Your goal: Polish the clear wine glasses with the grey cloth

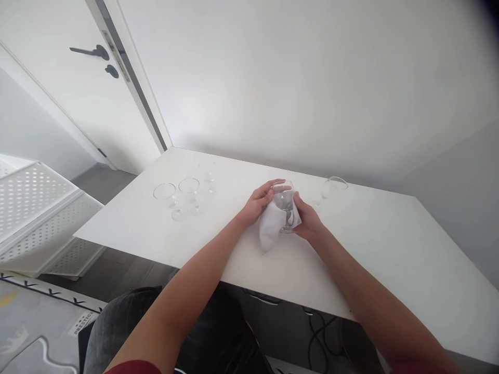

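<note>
A clear stemmed glass (285, 200) is held upright over the white table (390, 249), wrapped partly in a white cloth (271, 226). My left hand (259, 201) is closed round the glass bowl from the left, with its fingers over the rim. My right hand (307, 221) is closed on the cloth and the glass's lower part from the right. The cloth's tail hangs down to the tabletop.
Three more clear glasses stand at the left: one (166, 196), one (189, 191), and one behind (207, 171). Another glass (333, 188) stands at the right near the wall. A white perforated rack (35, 218) and a door (97, 78) are at the left.
</note>
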{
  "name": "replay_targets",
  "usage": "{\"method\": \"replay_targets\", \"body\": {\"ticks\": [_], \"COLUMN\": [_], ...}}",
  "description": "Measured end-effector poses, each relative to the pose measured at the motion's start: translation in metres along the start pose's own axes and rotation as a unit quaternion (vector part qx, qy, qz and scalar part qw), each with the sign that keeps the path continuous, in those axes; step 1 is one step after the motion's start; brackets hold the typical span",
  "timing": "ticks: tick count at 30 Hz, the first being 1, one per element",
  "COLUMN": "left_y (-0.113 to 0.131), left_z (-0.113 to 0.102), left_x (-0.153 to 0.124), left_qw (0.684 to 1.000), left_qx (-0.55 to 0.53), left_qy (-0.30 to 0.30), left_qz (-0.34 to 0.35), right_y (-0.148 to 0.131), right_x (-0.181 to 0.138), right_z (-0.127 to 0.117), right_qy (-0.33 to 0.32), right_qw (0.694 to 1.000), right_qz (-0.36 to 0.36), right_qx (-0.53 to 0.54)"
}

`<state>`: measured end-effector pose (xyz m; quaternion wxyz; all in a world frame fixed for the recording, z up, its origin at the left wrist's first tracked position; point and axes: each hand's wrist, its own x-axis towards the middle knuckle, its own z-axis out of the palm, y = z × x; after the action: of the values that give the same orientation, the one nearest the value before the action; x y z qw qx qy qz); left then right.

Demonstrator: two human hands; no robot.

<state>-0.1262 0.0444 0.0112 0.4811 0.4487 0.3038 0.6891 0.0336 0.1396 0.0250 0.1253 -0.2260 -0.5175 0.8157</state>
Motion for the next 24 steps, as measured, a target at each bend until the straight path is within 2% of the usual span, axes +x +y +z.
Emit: {"method": "replay_targets", "body": {"ticks": [7, 11, 13, 16, 18, 20, 22, 24], "left_y": [0.002, 0.004, 0.003, -0.001, -0.005, -0.006, -0.006, -0.005], "left_z": [-0.003, -0.006, -0.007, -0.008, -0.009, -0.011, -0.011, -0.011], "left_x": [0.001, 0.001, 0.001, 0.001, 0.002, 0.002, 0.002, 0.003], "left_qw": [0.998, 0.996, 0.995, 0.992, 0.990, 0.992, 0.994, 0.993], "left_qx": [0.007, 0.009, 0.009, 0.011, 0.019, 0.026, 0.028, 0.019], "left_qy": [0.043, 0.071, 0.080, 0.101, 0.111, 0.103, 0.096, 0.104], "left_qz": [0.044, 0.057, 0.062, 0.076, 0.082, 0.070, 0.052, 0.046], "right_y": [-0.002, -0.008, -0.008, -0.004, 0.001, 0.005, 0.006, 0.004], "right_x": [0.000, -0.001, -0.002, 0.000, 0.003, 0.006, 0.007, 0.005], "right_z": [0.003, -0.001, 0.000, 0.003, 0.004, 0.004, 0.003, 0.002], "right_qy": [0.041, -0.010, -0.025, 0.051, 0.105, 0.104, 0.067, 0.030], "right_qw": [0.996, 0.994, 0.985, 0.949, 0.928, 0.946, 0.976, 0.992], "right_qz": [-0.039, -0.024, -0.035, -0.124, -0.155, -0.129, -0.081, -0.042], "right_qx": [-0.066, -0.110, -0.167, -0.287, -0.321, -0.279, -0.190, -0.117]}}
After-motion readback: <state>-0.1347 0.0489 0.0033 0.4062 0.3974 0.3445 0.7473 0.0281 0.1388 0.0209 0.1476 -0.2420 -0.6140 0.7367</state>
